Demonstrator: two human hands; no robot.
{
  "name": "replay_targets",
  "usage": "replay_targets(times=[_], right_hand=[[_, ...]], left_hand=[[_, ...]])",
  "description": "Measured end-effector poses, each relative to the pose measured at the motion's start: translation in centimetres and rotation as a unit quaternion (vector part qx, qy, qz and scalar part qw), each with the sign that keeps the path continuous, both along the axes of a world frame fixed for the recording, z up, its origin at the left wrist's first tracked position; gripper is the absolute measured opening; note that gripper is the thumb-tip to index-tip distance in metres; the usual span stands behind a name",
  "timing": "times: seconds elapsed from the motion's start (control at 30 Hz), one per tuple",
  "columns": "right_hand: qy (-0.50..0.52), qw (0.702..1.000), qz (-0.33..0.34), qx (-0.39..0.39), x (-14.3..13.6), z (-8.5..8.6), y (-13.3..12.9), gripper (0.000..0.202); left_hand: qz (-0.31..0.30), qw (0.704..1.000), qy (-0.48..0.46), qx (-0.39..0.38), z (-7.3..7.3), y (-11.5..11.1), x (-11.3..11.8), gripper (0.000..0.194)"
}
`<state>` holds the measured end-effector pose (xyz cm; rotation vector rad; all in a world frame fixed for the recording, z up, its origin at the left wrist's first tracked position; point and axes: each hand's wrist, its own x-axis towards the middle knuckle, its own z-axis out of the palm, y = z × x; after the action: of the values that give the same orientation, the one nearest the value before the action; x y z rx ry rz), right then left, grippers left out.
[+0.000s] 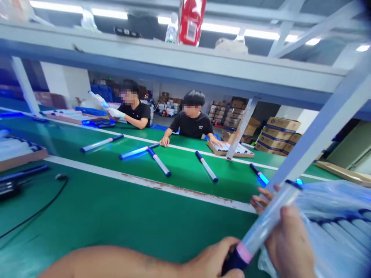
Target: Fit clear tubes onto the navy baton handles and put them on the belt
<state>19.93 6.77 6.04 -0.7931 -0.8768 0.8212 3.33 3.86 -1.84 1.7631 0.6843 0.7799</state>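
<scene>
Light stick (266,221), cartons (278,135) unreadably printed

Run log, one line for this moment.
left hand: gripping dark handle of light stick; right hand: at clear tube; green table: more sticks, some lit

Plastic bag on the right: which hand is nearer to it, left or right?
Right. The right hand, at the clear tube, is beside the plastic bag; whether they touch is unclear. The left hand, gripping the dark handle below that tube, is farther left.
</scene>
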Motion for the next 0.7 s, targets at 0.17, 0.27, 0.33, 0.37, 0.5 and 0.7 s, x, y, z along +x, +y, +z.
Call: replay_targets(times=[0.17,0.27,0.33,0.37,0.5,0.7], right_hand=[[-0.024,0.993,-0.010,-0.113,0.8,-8.7,3.4,0.074],[-0.085,0.985,0.014,-0.147,0.4,-11.1,3.6,0.081],[-0.109,0.983,0.016,-0.150,0.0,-11.5,3.5,0.081],[-0.117,0.982,0.015,-0.148,-0.2,-11.6,3.5,0.080],[-0.146,0.980,0.037,-0.132,-0.6,-11.6,3.6,0.076],[-0.221,0.958,0.117,-0.140,-0.7,-11.9,2.7,0.066]], left_hand=[[0.217,0.967,-0.071,-0.111,-1.6,5.9,-1.3,0.049],[0.311,0.947,-0.068,-0.051,0.1,11.6,-2.3,0.048],[0.364,0.928,-0.072,-0.009,1.3,14.9,-3.5,0.050],[0.386,0.919,-0.077,0.012,1.8,16.1,-4.3,0.051],[0.427,0.896,-0.099,0.066,2.4,17.2,-8.3,0.048],[0.397,0.910,-0.114,0.032,0.0,13.8,-12.9,0.049]])
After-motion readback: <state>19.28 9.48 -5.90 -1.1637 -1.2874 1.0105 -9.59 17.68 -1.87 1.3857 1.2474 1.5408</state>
